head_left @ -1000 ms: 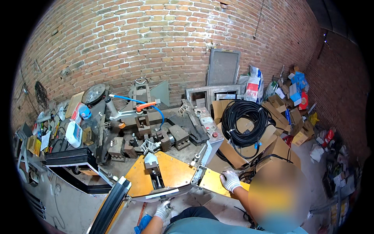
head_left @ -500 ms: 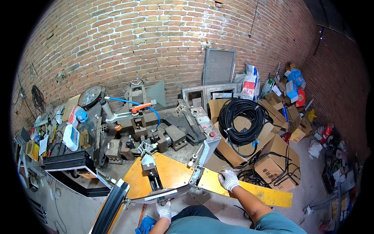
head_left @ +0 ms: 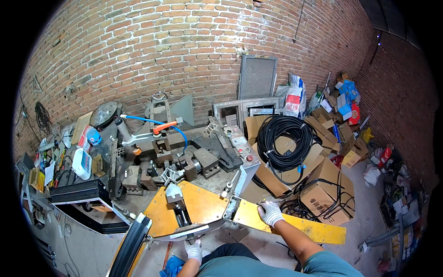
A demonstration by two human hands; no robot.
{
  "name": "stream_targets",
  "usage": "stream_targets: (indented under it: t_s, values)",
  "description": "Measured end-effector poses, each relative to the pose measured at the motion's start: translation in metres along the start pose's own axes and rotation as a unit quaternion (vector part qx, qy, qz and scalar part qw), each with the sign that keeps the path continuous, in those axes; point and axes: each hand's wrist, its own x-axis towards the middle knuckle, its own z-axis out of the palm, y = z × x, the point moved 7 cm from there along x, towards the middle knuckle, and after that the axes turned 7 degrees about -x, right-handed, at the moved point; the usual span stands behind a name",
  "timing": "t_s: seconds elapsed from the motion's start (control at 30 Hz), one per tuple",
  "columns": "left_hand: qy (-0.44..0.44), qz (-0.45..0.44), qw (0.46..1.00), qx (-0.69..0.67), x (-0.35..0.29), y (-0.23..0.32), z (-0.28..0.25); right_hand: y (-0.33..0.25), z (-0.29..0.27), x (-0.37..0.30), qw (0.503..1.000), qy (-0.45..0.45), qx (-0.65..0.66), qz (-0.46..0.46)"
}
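Observation:
My right hand (head_left: pixel 271 214), in a white striped glove with bare fingertips, is closed on the long yellow bar (head_left: pixel 314 226) at the far edge. The bar extends rightward from a bracket (head_left: pixel 231 208) beside the yellow plate (head_left: pixel 203 201). My left hand (head_left: pixel 194 250), gloved alike, is at the plate's front underside, its fingers round a dark handle (head_left: pixel 190 240), partly hidden. Above that handle, a dark screw clamp (head_left: pixel 177 203) lies across the plate. A pale cut piece of profile (head_left: pixel 171 176) sits by the clamp's far end, among metal blocks (head_left: pixel 207 162).
A control box (head_left: pixel 244 150) with a red button stands at the bench's right. Beyond are coiled black cable (head_left: pixel 284 143) and a cardboard carton (head_left: pixel 327 191). At left, a black frame (head_left: pixel 83 191) and dark rails (head_left: pixel 131 247) lean by the machine. A brick wall (head_left: pixel 184 51) rises behind.
The view has shifted slightly. Both hands keep their places on the bar and at the handle; nothing else has visibly moved.

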Motion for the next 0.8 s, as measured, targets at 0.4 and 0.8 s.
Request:
stream_targets:
  t_s: [0.4,0.8]
  values:
    - [-0.033,-0.160,0.986,-0.010,-0.040,0.033,0.016,0.009,0.000,-0.005,1.000,-0.016,0.011,0.020]
    - [-0.020,0.339,0.912,0.232,-0.119,0.222,-0.013,0.008,0.001,-0.006,0.998,0.059,0.011,-0.001]
